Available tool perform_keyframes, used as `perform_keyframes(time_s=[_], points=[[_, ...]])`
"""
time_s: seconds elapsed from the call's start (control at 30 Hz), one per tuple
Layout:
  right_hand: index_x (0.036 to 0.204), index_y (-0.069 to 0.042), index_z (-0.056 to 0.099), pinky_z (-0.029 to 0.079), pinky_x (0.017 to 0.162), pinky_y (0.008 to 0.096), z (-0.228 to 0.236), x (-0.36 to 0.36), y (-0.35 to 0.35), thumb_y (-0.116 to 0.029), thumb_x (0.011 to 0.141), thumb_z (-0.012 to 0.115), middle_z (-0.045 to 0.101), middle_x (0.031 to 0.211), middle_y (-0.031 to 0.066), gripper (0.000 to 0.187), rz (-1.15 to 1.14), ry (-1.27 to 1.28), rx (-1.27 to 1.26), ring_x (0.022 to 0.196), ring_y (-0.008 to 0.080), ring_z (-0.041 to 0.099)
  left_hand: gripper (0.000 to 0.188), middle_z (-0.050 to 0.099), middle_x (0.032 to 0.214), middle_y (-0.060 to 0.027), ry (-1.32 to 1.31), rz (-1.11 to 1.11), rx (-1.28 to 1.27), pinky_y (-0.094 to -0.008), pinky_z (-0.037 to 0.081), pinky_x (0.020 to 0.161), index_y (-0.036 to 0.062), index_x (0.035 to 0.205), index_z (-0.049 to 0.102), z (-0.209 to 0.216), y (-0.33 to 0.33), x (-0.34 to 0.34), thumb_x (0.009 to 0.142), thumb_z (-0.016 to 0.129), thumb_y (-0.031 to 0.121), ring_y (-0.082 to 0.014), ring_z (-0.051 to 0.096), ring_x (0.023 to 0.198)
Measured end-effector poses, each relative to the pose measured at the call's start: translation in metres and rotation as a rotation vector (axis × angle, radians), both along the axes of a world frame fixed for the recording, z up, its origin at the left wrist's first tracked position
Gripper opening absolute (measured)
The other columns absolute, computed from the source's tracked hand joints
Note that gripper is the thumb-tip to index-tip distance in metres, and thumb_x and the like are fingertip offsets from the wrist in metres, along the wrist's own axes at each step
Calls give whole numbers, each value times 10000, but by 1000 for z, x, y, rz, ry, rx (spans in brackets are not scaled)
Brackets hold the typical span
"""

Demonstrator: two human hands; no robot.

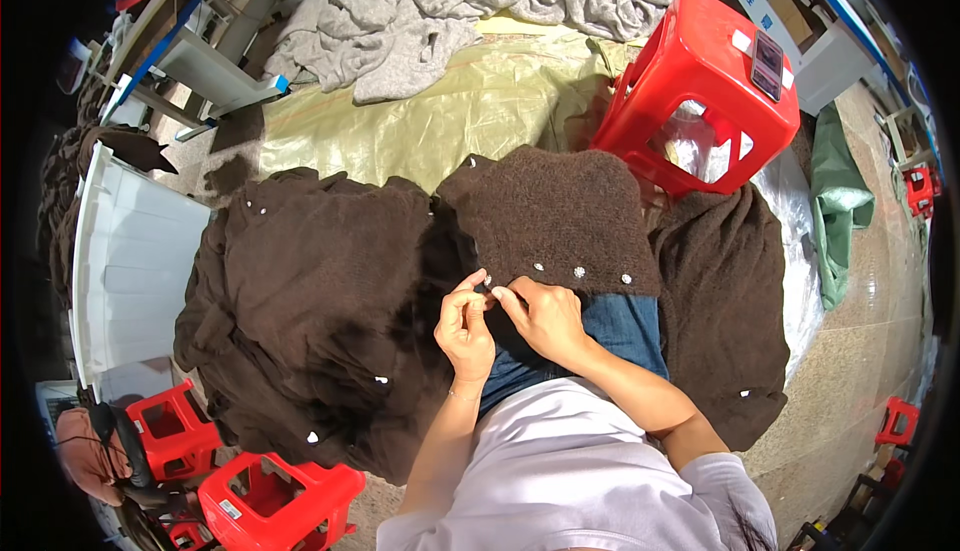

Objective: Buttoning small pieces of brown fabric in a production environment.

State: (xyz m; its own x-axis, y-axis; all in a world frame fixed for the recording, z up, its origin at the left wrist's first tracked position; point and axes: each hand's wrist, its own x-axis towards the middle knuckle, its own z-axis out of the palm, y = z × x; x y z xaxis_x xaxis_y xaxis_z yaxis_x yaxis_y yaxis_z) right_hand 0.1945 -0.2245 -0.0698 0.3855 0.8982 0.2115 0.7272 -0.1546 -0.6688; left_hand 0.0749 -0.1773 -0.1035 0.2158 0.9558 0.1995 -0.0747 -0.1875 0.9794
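Note:
A dark brown fuzzy knit garment point(550, 206) lies across my lap over blue jeans. Several sparkly buttons point(579, 272) sit in a row along its near edge. At the left end of that row, my left hand point(465, 336) is closed, thumb and forefinger pinching round one button point(488, 280). My right hand point(548, 321) is closed beside it, the thumb and forefinger pressed on the garment's near edge. The fingertips of both hands almost touch. Whether a thread or needle is between them is too small to tell.
Brown knit piles lie left point(320, 251) and right point(715, 321) of me. A red stool point(690, 46) bearing a phone point(767, 66) stands ahead right. Grey knitwear point(400, 21) lies on a yellowish sheet point(400, 131). A white bin point(135, 261) and red stools point(215, 491) are at left.

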Motion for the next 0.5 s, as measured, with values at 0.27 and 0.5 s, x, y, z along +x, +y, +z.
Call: perform_keyframes(time_s=[0.27,0.5], points=[[702,7,652,428,506,411,-16,7,6,-384,937,583,555,555,189,461,46,682,-198,504,318,585,49,650,1162,-214,24,16,-14,-275,565,718,-15,951,536,-3,1,-6,970,494,-31,-163,671,782],[764,20,694,434,524,386,-14,9,7,-405,940,584,570,556,155,474,24,538,-260,521,190,584,47,646,1165,-220,5,12,-37,-283,571,730,-14,953,534,-1,1,-4,977,493,-18,-175,675,795]])
